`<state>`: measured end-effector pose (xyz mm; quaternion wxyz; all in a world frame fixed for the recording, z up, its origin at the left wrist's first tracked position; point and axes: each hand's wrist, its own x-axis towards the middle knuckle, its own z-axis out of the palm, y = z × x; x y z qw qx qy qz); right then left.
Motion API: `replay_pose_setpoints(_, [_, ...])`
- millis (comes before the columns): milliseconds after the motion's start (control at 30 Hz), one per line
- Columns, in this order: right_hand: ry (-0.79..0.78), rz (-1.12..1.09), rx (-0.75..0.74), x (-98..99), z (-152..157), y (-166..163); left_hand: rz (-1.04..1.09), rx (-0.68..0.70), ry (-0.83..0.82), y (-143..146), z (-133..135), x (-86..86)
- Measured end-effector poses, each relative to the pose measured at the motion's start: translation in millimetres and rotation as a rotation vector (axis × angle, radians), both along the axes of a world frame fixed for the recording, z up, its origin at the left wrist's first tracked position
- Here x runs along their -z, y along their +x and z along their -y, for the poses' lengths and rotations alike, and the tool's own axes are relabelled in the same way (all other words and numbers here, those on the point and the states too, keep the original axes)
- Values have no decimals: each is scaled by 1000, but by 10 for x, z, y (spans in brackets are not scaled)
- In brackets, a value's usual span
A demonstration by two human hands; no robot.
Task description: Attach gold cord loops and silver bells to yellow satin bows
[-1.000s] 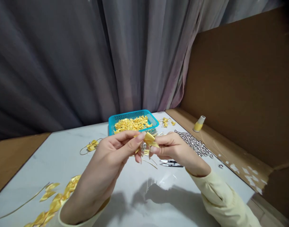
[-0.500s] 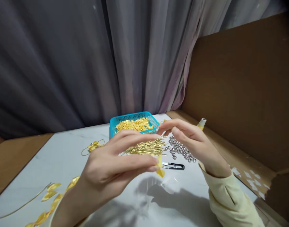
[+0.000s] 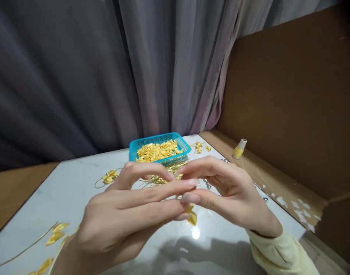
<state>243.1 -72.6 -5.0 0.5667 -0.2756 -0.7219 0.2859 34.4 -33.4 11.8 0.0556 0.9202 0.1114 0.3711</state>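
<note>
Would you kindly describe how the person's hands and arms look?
The left hand and right hand are bare, with no gloves or rings visible. The right sleeve is pale yellow and creased, reaching the wrist; only a pale edge of the left sleeve shows.

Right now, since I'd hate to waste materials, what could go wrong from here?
The yellow ribbon piece sticks out past the left hand's fingertips, so it might slip or crease. A few loose silver beads show between the right hand's fingers and thumb; a brush could scatter them. The gold wires lie just beyond the fingers and might get nudged out of their pile.
</note>
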Motion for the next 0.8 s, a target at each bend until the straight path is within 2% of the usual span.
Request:
replay_pose_setpoints(267, [-84, 32, -20, -5, -28, -19, 4, 45, 41, 78, 13, -9])
replay_pose_setpoints(367, [-211, 3, -95, 19, -130, 41, 120, -36, -99, 160, -16, 40])
replay_pose_setpoints(433, [-290, 14, -126, 38, -204, 109, 188, -137, -257, 216, -55, 79])
replay_pose_setpoints(567, [-404, 135, -120, 50, -273, 199, 287, -280, -539, 278, -127, 112])
replay_pose_setpoints(800, [-438, 357, -67, -24, -209, 98, 245, -337, -702, 317, -86, 74])
